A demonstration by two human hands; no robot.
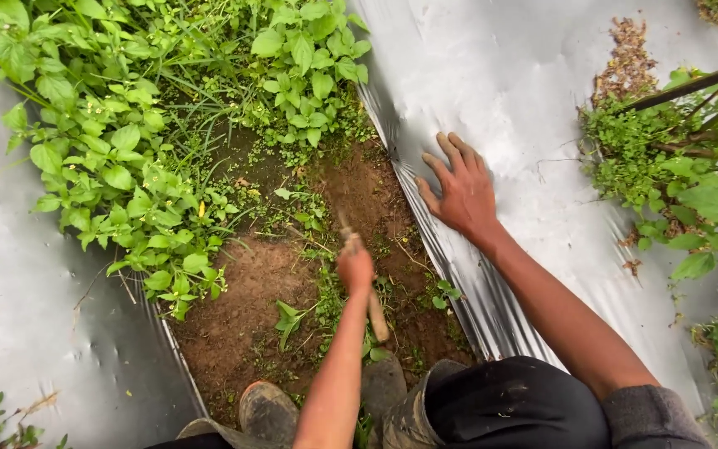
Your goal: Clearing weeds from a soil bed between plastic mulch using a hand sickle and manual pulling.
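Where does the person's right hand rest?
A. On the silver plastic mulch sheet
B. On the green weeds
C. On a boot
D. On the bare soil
A: the right hand lies flat, fingers spread, on the silver plastic mulch sheet, beside the soil strip.

Out in the open here, soft even daylight, no hard shadows; a strip of bare brown soil [243, 316] runs up the middle, dotted with small seedlings; silver-grey plastic sheeting [508, 91] flanks it on the right, creased and glinting along its edge; a second sheet [18, 291] covers the left side; leafy green weeds [118, 141] with tiny yellow flowers crowd the upper left; a planted clump [633, 150] pokes through the right sheet, dark stems [691, 83] leaning across it.
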